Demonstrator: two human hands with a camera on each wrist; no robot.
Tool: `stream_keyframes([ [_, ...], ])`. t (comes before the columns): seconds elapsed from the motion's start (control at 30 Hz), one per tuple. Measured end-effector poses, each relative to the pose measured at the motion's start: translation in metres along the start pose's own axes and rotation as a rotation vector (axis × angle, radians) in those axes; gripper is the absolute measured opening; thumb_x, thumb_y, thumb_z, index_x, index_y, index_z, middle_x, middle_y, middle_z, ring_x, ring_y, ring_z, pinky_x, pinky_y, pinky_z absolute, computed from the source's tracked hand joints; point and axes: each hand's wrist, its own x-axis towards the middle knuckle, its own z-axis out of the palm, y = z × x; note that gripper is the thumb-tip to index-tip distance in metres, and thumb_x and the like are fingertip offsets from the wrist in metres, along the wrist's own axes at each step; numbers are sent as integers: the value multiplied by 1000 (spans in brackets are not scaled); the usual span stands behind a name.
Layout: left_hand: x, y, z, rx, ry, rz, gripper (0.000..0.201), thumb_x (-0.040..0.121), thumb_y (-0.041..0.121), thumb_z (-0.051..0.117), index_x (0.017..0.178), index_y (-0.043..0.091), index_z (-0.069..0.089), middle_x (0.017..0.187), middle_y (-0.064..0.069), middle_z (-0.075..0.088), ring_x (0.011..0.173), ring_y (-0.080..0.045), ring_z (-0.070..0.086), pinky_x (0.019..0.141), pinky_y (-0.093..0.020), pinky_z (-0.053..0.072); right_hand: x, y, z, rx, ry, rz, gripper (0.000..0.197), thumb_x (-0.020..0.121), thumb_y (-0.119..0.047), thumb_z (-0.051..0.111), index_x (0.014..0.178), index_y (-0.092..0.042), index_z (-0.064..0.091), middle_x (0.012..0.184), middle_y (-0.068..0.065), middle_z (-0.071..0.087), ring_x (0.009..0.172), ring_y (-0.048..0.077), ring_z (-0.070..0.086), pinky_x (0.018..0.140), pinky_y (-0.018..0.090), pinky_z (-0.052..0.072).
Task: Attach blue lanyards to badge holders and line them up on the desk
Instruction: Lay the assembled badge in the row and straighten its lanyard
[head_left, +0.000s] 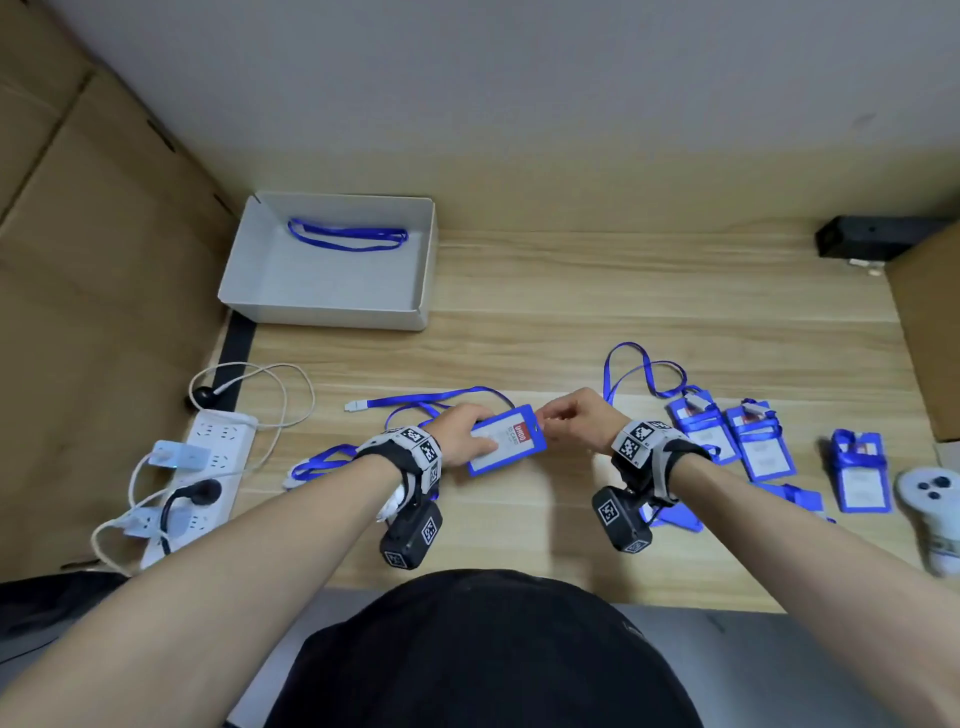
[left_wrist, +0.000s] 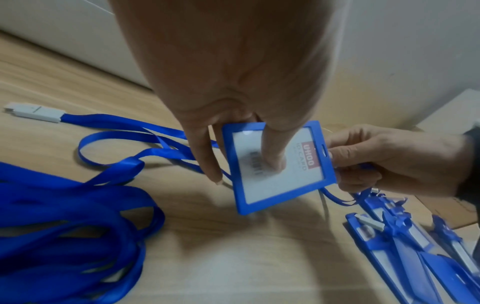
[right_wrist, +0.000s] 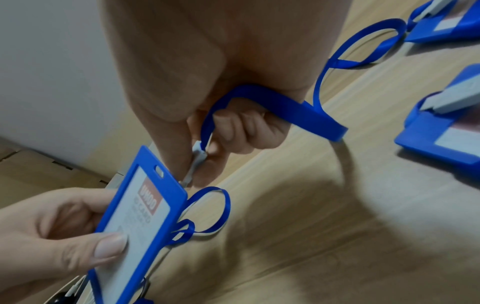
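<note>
Head view: I see my left hand (head_left: 462, 434) holding the blue-framed rigid plastic badge holder (head_left: 508, 439) just above the wooden surface (head_left: 623, 301), mid-front, and my right hand (head_left: 576, 415) at its slotted end.
Left fingers: curled round the holder, thumb on its clear face.
Right fingers: pinched narrow on the grey plastic clip (right_wrist: 195, 164) of the blue ribbon lanyard (right_wrist: 280, 107).
Handling, holder: light, stiff and probably slick; I judge the frame edges the best hold, leaving the slot (right_wrist: 159, 171) free.
Handling, lanyard: soft and floppy, so I would steer it by the clip only.
Right wrist view only: clip tip just beside the slot, apparently not yet through.
Left wrist view only: a loose heap of blue lanyards (left_wrist: 64, 226) near my left hand.
Head view only: finished badges (head_left: 727, 431) lying to the right, one lanyard in the white cardboard box (head_left: 322, 306).
</note>
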Motion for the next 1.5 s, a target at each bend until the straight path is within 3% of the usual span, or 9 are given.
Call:
stream_keyframes([
  [0.2, 5, 5, -6, 39, -14, -18, 9, 89, 18, 66, 88, 21, 58, 91, -1, 63, 83, -18, 60, 74, -28, 47, 0, -6, -5, -27, -10, -14, 14, 89, -14, 70, 99, -15, 79, 87, 4, 77, 74, 5, 62, 77, 24, 52],
  [0.37, 7, 11, -9, 87, -64, -44, 10, 90, 20, 66, 97, 16, 60, 95, -1, 63, 86, -17, 59, 73, -27, 44, -2, -12, -8, -99, 9, -31, 14, 86, -13, 73, 99, -13, 79, 81, -4, 75, 69, -1, 59, 70, 17, 49],
  [0.53, 7, 13, -12, 134, -74, -67, 20, 89, 18, 66, 107, 11, 63, 102, -6, 67, 91, -20, 61, 76, -28, 46, -3, -10, -10, -128, 11, -7, 11, 86, -15, 74, 95, -11, 79, 85, 8, 76, 72, 6, 59, 67, 14, 46],
  [0.67, 6, 13, -14, 136, -68, -75, 22, 89, 17, 65, 111, 10, 63, 108, -7, 69, 96, -22, 63, 81, -30, 48, -3, -11, -10, -106, 5, -5, 11, 87, -16, 74, 96, -13, 78, 81, 1, 74, 70, 4, 57, 72, 21, 47],
  [0.77, 6, 13, -17, 125, -57, -66, 17, 89, 18, 65, 106, 20, 61, 101, -2, 68, 96, -22, 64, 84, -32, 50, -4, -18, -8, -66, -24, 36, 12, 92, -5, 65, 102, -5, 71, 70, -7, 61, 48, -7, 50, 53, 7, 38],
  [0.83, 5, 16, -20, 131, -55, -54, 16, 89, 18, 64, 100, 27, 58, 96, 1, 65, 91, -20, 62, 82, -31, 49, -3, -22, -7, -46, -59, 67, 14, 92, 3, 59, 101, -5, 65, 73, -2, 56, 42, -5, 48, 45, 8, 35],
  [0.97, 5, 18, -24, 172, -38, -72, 16, 89, 20, 64, 104, 23, 61, 99, -1, 67, 92, -22, 63, 80, -33, 50, 2, -23, -4, -52, -88, 82, 20, 85, 7, 62, 98, -7, 62, 81, 2, 57, 45, -4, 48, 47, 12, 38],
  [1.17, 6, 18, -32, 184, 16, -85, 26, 86, 21, 67, 111, 22, 64, 95, 2, 66, 86, -19, 60, 78, -32, 50, 7, -22, 2, -23, -7, 8, 11, 90, -11, 68, 81, -17, 64, 73, -3, 60, 61, 8, 50, 55, 15, 41],
  [1.5, 15, 12, -47, -20, 206, -110, 21, 72, 27, 81, 82, 20, 65, 84, 0, 69, 79, -21, 63, 74, -33, 50, 9, -27, 0, 197, 153, 64, 20, 87, 6, 66, 72, -8, 64, 63, 7, 57, 53, 12, 47, 51, 20, 42],
])
